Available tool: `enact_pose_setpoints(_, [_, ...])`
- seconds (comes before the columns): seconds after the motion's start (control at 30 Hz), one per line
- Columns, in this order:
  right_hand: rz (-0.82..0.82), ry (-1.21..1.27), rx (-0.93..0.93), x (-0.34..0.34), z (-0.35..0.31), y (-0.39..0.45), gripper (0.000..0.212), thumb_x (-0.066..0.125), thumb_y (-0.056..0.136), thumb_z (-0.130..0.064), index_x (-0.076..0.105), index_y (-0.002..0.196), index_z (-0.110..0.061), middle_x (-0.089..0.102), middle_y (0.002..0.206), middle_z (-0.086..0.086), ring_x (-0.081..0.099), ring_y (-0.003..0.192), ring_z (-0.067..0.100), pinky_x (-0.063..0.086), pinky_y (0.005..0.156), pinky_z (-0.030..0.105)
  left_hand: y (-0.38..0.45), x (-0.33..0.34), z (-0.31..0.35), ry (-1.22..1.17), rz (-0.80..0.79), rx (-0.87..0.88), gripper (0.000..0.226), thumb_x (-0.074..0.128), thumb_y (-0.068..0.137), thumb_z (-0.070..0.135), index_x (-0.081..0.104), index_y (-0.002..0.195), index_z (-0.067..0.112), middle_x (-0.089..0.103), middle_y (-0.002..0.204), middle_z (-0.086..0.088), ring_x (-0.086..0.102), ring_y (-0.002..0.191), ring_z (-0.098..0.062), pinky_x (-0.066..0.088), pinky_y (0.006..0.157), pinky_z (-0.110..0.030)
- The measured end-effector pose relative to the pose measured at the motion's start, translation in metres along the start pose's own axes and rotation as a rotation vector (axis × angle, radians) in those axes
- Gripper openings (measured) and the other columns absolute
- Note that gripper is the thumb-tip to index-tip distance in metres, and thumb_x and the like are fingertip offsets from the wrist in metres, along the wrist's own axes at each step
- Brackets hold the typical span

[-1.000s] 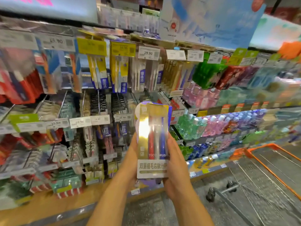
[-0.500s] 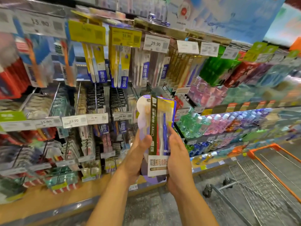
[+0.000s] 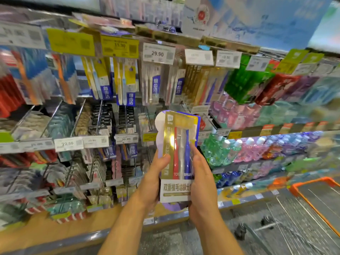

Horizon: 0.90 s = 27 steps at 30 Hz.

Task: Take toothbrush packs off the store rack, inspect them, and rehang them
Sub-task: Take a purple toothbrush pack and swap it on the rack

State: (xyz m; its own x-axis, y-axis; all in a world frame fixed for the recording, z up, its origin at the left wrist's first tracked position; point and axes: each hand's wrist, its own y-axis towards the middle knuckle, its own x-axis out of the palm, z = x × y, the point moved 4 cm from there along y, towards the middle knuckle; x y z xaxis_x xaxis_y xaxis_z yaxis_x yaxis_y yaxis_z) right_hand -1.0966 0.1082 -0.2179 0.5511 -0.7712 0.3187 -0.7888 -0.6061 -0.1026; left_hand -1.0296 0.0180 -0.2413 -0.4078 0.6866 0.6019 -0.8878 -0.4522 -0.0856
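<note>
Store rack (image 3: 103, 126), pack (image 3: 177, 153) held before it.
Left hand (image 3: 154, 179) and right hand (image 3: 200, 179) both grip the pack; its glossy film could slip while turning.

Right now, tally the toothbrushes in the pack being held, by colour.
In the toothbrush pack, held by the left hand and the right hand:
Red toothbrush: 1
Clear or whitish toothbrush: 1
Blue toothbrush: 1
Total: 3
</note>
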Motion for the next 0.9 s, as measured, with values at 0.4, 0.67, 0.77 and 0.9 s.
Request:
enact_pose_setpoints(0.4, [-0.137, 0.034, -0.028, -0.09, -0.048, 0.057, 0.067, 0.087, 0.072, -0.053, 0.059, 0.133, -0.049, 0.064, 0.139, -0.008, 0.068, 0.119, 0.022, 0.058, 0.096, 0.048, 0.061, 0.104, -0.03, 0.009, 0.131, 0.02, 0.062, 0.044, 0.083, 0.065, 0.085, 0.096, 0.02, 0.078, 0.112, -0.015, 0.078, 0.094, -0.024, 0.062, 0.079, -0.034])
enact_pose_setpoints(0.67, [-0.167, -0.043, -0.049, -0.152, -0.073, 0.088, 0.039, 0.078, 0.086, -0.037, 0.066, 0.116, -0.06, 0.065, 0.132, -0.005, 0.069, 0.115, 0.022, 0.059, 0.094, 0.047, 0.098, 0.144, -0.059, 0.205, 0.302, 0.22, 0.08, 0.083, 0.055, 0.064, 0.067, 0.126, 0.03, 0.075, 0.119, -0.013, 0.073, 0.105, -0.032, 0.059, 0.086, -0.047])
enact_pose_setpoints(0.77, [-0.162, -0.088, -0.056, -0.17, -0.079, 0.091, 0.035, 0.077, 0.086, -0.038, 0.068, 0.117, -0.053, 0.063, 0.129, -0.007, 0.069, 0.108, 0.009, 0.059, 0.089, 0.039, 0.103, 0.157, -0.068, 0.167, 0.395, 0.229, 0.072, 0.082, 0.066, 0.058, 0.07, 0.124, 0.018, 0.073, 0.114, -0.022, 0.071, 0.099, -0.038, 0.061, 0.079, -0.046])
enact_pose_setpoints(0.9, [-0.175, -0.265, -0.105, -0.198, -0.094, 0.099, 0.03, 0.079, 0.085, -0.033, 0.068, 0.112, -0.04, 0.053, 0.117, -0.01, 0.062, 0.098, 0.003, 0.051, 0.081, 0.02, 0.108, 0.167, -0.075, 0.278, 0.487, 0.277, 0.101, 0.088, 0.051, 0.074, 0.06, 0.136, 0.027, 0.074, 0.119, -0.015, 0.071, 0.111, -0.038, 0.057, 0.091, -0.055])
